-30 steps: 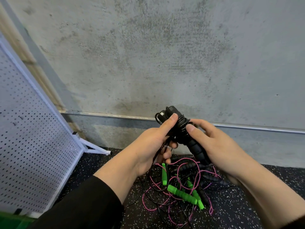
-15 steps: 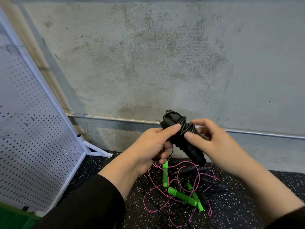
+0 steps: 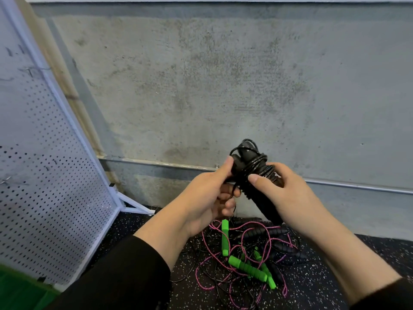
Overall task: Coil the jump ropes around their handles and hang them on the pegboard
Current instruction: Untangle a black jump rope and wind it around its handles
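Both hands hold a black jump rope (image 3: 252, 173) up in front of a grey concrete wall (image 3: 223, 86), above the floor. The rope's two black handles lie side by side as a bundle that tilts from upper left down to lower right, and its thin black cord is wound in several turns around the upper part, with a small loop standing off the top end. The left hand (image 3: 207, 193) grips the bundle from the left: the thumb presses along the top of the handles and the fingers curl underneath, where a strand of cord runs down past them. The right hand (image 3: 288, 195) clasps the bundle from the right, its thumb laid across the wound cord and its fingers wrapped round the far side, with the lower end of the handles poking out beneath the palm. Under the hands, on the black speckled floor (image 3: 138, 227), lies a tangled pile of other ropes (image 3: 248, 262): bright green handles, black ridged handles, pink cord and thin black cord, all crossing one another. At the left stands a white pegboard (image 3: 44, 175), tilted in this view, with a few metal hooks on its upper part. A metal pipe (image 3: 357, 186) runs along the base of the wall. Dark sleeves cover both forearms at the lower edge.
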A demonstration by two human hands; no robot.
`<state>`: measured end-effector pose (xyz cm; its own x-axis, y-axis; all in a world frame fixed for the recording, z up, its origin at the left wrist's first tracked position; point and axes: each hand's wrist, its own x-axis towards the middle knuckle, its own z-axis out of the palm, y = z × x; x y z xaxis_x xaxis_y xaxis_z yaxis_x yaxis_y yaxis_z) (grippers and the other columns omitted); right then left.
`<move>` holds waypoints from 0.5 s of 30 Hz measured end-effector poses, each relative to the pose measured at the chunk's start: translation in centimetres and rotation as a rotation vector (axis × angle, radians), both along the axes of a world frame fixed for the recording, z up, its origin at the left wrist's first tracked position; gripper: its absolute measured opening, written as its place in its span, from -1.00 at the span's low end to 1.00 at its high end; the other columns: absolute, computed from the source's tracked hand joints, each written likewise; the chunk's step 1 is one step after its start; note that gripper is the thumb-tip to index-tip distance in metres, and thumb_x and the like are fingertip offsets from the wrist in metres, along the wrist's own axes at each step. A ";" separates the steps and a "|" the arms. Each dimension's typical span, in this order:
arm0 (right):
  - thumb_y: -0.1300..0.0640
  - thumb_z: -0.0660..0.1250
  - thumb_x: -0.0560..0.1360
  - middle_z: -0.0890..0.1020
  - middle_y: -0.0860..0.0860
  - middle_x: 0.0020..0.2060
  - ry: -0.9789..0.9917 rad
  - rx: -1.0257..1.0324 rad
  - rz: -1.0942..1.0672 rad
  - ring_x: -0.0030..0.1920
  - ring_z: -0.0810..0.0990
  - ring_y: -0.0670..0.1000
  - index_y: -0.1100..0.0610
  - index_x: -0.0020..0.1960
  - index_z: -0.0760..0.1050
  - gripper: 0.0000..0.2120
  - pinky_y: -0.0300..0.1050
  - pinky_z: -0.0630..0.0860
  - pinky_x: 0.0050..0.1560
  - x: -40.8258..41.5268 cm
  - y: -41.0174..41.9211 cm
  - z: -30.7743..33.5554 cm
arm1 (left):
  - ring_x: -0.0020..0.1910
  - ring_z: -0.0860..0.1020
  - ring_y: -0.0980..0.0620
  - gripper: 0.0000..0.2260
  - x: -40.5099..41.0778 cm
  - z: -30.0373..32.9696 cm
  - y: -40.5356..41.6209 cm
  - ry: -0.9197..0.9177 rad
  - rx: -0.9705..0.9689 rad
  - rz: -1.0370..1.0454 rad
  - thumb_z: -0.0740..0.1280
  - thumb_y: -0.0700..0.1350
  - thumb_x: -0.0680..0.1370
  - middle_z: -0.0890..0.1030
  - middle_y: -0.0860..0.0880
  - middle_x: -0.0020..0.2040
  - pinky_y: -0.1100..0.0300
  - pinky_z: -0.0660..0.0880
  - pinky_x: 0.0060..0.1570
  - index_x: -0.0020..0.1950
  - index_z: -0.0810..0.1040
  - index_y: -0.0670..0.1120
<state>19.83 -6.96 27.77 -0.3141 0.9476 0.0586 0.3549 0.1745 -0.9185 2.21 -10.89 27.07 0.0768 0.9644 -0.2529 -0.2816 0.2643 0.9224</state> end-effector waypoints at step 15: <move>-0.33 0.41 0.35 0.66 0.06 -0.31 0.262 -0.093 -0.182 -0.32 0.59 0.09 -0.02 -0.10 0.60 -0.61 0.15 0.56 -0.22 -0.5 -1.3 0.4 | 0.13 0.61 0.22 -0.80 2.0 0.9 -1.7 0.207 0.415 0.289 0.26 -0.32 0.62 0.68 0.07 0.17 0.32 0.49 0.15 -0.04 0.64 -0.09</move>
<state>19.30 -8.24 28.16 -0.1250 0.9918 0.0255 0.1219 0.0409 -0.9917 4.24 -12.60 27.99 -0.2171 0.9608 0.1721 -0.0902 -0.1953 0.9766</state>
